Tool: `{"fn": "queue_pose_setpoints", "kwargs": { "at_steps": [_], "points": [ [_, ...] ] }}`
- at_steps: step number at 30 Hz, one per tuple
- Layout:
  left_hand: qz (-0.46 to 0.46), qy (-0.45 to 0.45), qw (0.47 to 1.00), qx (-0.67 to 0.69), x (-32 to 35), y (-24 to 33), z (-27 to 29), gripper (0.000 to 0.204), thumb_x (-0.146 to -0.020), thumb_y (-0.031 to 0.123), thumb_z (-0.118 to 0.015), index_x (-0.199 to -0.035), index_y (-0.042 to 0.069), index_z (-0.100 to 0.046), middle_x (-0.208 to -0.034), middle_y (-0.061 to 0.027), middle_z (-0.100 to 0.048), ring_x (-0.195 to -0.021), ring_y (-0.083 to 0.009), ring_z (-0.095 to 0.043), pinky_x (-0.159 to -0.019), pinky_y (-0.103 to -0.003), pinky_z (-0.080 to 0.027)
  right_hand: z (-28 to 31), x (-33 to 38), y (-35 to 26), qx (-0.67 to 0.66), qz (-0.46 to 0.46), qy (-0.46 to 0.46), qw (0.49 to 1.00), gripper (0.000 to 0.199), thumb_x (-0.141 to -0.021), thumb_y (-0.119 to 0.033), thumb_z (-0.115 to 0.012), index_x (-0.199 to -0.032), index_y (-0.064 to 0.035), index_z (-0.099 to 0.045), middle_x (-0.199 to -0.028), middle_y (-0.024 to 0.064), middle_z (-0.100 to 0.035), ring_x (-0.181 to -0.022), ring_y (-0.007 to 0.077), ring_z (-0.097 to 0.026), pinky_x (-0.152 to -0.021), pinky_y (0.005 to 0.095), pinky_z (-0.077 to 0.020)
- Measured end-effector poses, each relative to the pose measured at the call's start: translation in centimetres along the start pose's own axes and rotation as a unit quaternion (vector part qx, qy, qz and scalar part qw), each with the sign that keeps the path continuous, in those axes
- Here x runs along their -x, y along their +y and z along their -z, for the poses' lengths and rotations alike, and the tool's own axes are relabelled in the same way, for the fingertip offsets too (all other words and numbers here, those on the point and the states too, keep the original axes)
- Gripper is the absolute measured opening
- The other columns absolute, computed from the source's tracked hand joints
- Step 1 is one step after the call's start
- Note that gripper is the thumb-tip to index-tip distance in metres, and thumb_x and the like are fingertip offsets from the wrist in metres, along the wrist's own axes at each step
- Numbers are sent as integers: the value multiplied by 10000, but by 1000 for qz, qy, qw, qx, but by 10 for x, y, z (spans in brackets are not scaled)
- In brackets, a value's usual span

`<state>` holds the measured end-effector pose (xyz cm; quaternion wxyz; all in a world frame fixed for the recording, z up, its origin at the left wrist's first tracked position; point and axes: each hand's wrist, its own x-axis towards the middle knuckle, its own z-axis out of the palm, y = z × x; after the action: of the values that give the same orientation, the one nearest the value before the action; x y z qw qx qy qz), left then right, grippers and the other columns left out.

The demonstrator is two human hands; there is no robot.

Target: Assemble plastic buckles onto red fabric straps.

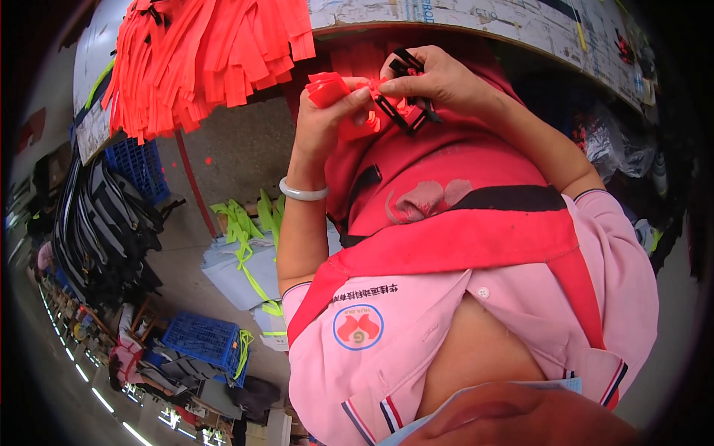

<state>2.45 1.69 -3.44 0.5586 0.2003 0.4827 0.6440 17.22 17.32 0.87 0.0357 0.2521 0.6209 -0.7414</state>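
My left hand (331, 111), with a white bangle at its wrist, is closed around a small folded bunch of red-orange fabric strips (326, 88). Thumb and fingers of my right hand (439, 78) pinch a cluster of black narrow pieces (407, 63), which look like straps or slim buckles. More of these black loops (398, 113) hang below, between the two hands. The strips and the black pieces meet where the fingertips come close together, in front of my red apron (446, 238). Exactly how they are joined is too small to tell.
A thick heap of red-orange strips (208, 59) hangs over the worktop edge on the left. The white, worn worktop (476, 18) runs along the far side. Left of me are black-grey straps (104, 230), a blue crate (201, 338) and yellow-green straps (242, 230). A clear plastic bag (613, 141) lies at right.
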Motion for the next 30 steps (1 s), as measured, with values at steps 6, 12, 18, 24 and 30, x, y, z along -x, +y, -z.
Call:
{"fn": "queue_pose_setpoints", "kwargs": {
  "at_steps": [6, 12, 18, 24, 30],
  "points": [
    [12, 16, 999, 27, 1, -2, 1, 166, -852, 65, -671, -979, -43, -672, -737, -71, -663, -580, -110, -566, -555, -239, -460, 0, -6, 10, 24, 20, -5, 999, 162, -846, -179, -706, -854, -48, -612, -741, -31, -581, -693, 27, -534, -634, 190, -436],
    [5, 5, 1000, -5, -2, 1, 2, 155, -845, 45, -664, -972, -43, -667, -729, -73, -657, -576, -114, -564, -547, -254, -461, 0, -7, 6, 6, 20, 6, 1000, 179, -844, -185, -700, -864, -28, -617, -755, -6, -604, -693, 47, -556, -633, 198, -451],
    [28, 16, 997, 64, 0, 0, 3, 152, -834, 48, -670, -958, -41, -664, -727, -86, -653, -570, -121, -560, -539, -250, -452, 2, -5, 0, 54, 20, -9, 998, 209, -840, -209, -698, -873, -17, -621, -771, 15, -625, -696, 57, -567, -630, 205, -456],
    [35, 11, 996, 85, 1, 0, 1, 151, -835, 60, -670, -950, -37, -663, -728, -83, -651, -569, -124, -561, -538, -252, -454, 0, -5, 2, 58, 15, -7, 998, 232, -824, -235, -715, -869, -26, -625, -737, -6, -600, -673, 46, -541, -612, 205, -441],
    [39, 2, 997, 69, 2, -2, 4, 152, -833, 57, -668, -952, -37, -664, -724, -71, -644, -573, -120, -561, -538, -252, -453, 3, -7, 11, 72, 12, -8, 997, 233, -824, -243, -716, -869, -33, -626, -723, -19, -592, -660, 37, -531, -579, 197, -422]
  ]
}}
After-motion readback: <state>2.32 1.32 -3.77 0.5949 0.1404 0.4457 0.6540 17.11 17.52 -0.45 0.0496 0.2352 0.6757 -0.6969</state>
